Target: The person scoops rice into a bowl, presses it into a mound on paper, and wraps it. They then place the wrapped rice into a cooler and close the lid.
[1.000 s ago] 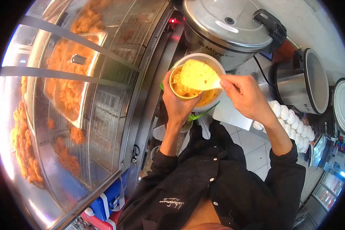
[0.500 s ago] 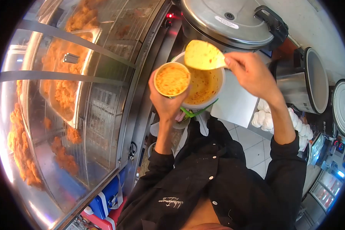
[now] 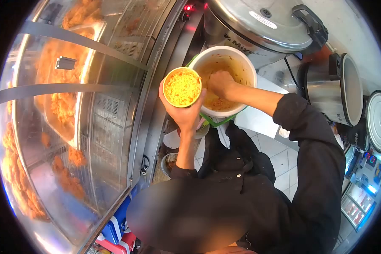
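My left hand (image 3: 181,113) is wrapped around a paper cup (image 3: 170,100) filled with orange-yellow rice (image 3: 182,86), held upright beside a white bucket's rim. Deep inside the white bucket (image 3: 253,70), my right hand (image 3: 221,84) is closed, fingers bent. The yellow rice paddle it held a moment earlier is hidden by the hand and bucket now. Bits of orange rice cling to the bucket's inner wall and bottom. Green handles or a green stand show under the bucket.
At left stands a glass warming cabinet (image 3: 114,139) with fried chicken (image 3: 65,101). A large lidded steel cooker (image 3: 245,38) is behind the bucket, and an open cooker pot (image 3: 330,91) stands right. Scissors (image 3: 145,163) hang by the cabinet edge; a bowl (image 3: 168,163) sits below.
My right hand has moved down and left into the bucket, taking the rice paddle out of sight. The cup in my left hand has shifted slightly left. The view has shifted a little.
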The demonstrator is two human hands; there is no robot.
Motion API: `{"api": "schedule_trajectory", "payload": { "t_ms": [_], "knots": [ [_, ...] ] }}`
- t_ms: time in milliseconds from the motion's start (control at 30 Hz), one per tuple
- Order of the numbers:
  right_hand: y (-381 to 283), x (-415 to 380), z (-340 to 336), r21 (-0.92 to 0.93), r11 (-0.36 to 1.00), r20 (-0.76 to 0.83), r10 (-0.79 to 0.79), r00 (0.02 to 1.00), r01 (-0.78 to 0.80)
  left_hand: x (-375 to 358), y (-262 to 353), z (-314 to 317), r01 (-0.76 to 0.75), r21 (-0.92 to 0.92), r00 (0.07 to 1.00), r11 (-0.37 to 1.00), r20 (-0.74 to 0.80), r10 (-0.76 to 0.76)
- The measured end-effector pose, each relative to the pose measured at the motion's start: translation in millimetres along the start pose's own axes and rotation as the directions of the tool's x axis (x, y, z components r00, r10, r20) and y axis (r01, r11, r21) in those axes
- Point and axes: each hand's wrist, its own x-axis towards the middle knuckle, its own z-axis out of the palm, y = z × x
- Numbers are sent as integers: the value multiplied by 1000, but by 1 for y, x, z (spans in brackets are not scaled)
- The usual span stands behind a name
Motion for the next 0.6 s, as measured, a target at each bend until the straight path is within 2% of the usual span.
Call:
{"api": "schedule_trajectory", "payload": {
  "t_ms": [33,67,100,133,167,233,267,333,367,433,467,533,567,600],
  "knots": [
    [-5,-7,-6,34,993,78,-118,990,115,-2,0,-2,14,0,1000,1000,-9,-14],
    [-7,-14,-12,30,992,93,-124,988,121,-4,1,-4,13,-27,1000,1000,1,-13],
    [-8,-26,-30,-23,985,204,-165,965,173,-4,3,-6,9,-54,1000,998,12,-9],
    [-9,-31,-40,-68,972,309,-194,931,225,-5,3,-8,3,1,1000,1000,-2,-3],
    [-8,-27,-40,-67,972,314,-193,930,224,-6,2,-9,7,0,1000,1000,-1,-7],
    [-4,-16,-41,66,998,122,-7,993,-1,-5,1,-9,29,-8,997,1000,-68,-30],
    [-7,-16,-34,69,998,124,-6,992,-2,-5,0,-10,22,-9,997,1000,-73,-23],
    [-16,-13,-7,-183,983,-132,-26,991,2,-4,-3,-11,20,-10,997,1000,-71,-21],
    [-15,-10,1,-178,984,-131,-19,991,-5,-3,-5,-12,17,-15,997,1000,-76,-18],
    [-12,-12,3,-151,941,123,-286,950,303,-1,-7,-13,2,1,998,1000,-58,-2],
    [-5,-15,4,-146,941,129,-288,949,306,-1,-8,-14,-13,17,998,1000,-53,14],
    [7,-35,-31,61,977,129,-212,969,205,-3,-8,-12,4,12,998,1000,-69,-3],
    [6,-29,-26,65,976,132,-214,968,207,-3,-9,-11,10,2,997,1000,-83,-10],
    [6,-18,-17,11,983,46,-185,982,185,-4,-10,-11,14,4,997,1000,-78,-13]
  ]
}}
